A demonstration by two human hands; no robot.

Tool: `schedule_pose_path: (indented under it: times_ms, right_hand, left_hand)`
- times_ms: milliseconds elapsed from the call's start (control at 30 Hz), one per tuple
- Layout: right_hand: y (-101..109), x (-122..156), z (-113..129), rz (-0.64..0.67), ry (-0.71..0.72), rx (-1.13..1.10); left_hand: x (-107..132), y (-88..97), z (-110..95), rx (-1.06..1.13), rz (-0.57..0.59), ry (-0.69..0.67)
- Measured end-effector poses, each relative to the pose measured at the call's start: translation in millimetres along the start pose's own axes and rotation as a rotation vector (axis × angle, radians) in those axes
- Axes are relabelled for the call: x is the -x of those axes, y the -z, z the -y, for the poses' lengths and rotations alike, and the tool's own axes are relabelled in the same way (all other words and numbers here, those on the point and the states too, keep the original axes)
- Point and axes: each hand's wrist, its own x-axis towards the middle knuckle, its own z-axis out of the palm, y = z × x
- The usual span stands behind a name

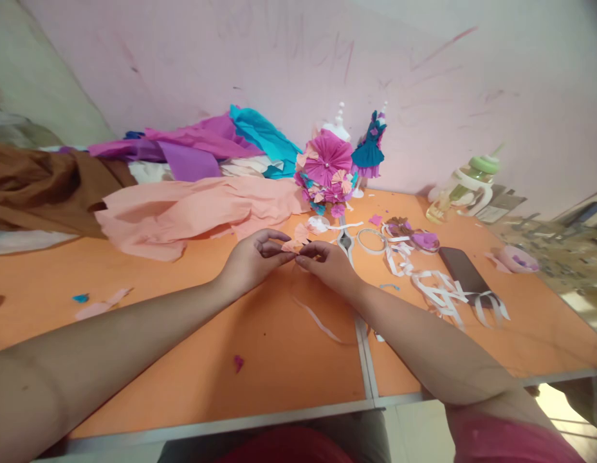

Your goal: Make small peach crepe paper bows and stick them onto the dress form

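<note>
My left hand and my right hand meet over the middle of the orange table. Thumbs and fingers of both hands are pinched together on a small peach crepe paper piece; its lower part is hidden by the fingertips. A thin white ribbon trails on the table below them. Just beyond my fingers lies a peach pleated paper fan, next to a white round piece. Behind these stands a small dress form covered with magenta, peach and blue paper flowers.
Peach crepe paper and more coloured sheets pile up at the back left. On the right are tangled white ribbon, a dark phone-like slab, a ring and a green-lidded bottle. A teal dress figure stands behind.
</note>
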Motion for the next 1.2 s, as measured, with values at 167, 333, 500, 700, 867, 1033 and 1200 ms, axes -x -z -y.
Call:
schedule_pose_path:
  times_ms: [167,333,500,700,867,1033,1200]
  right_hand:
    - [1.6,0.5,1.9,0.023,-0.025,-0.075]
    - [3.7,2.3,8.6,0.072,-0.056,-0.169]
    - [3.3,2.9,6.9,0.032,-0.044,-0.176]
    - [7.0,-0.4,0.8,0.002,-0.026,-0.121]
    - [7.2,1.0,3.1,0.022,-0.043,-0.098]
    - [6.4,2.2,6.8,0.069,-0.060,-0.163]
    - [9.0,-0.5,5.9,0.145,-0.131,-0.208]
  left_hand:
    - [-0.8,0.7,3.0,0.005,0.060,-0.020]
    - [-0.8,0.4,5.1,0.084,0.097,-0.055]
    - [-0.5,-1.1,8.2,-0.043,0.221,-0.066]
    - [-4.9,4.8,14.6,-0.100,0.176,-0.075]
    - [-5.2,4.5,14.9,-0.107,0.209,-0.081]
    - [-4.2,4.0,14.2,-0.152,0.207,-0.065]
    - [-6.9,10.3,13.4,-0.151,0.225,-0.096]
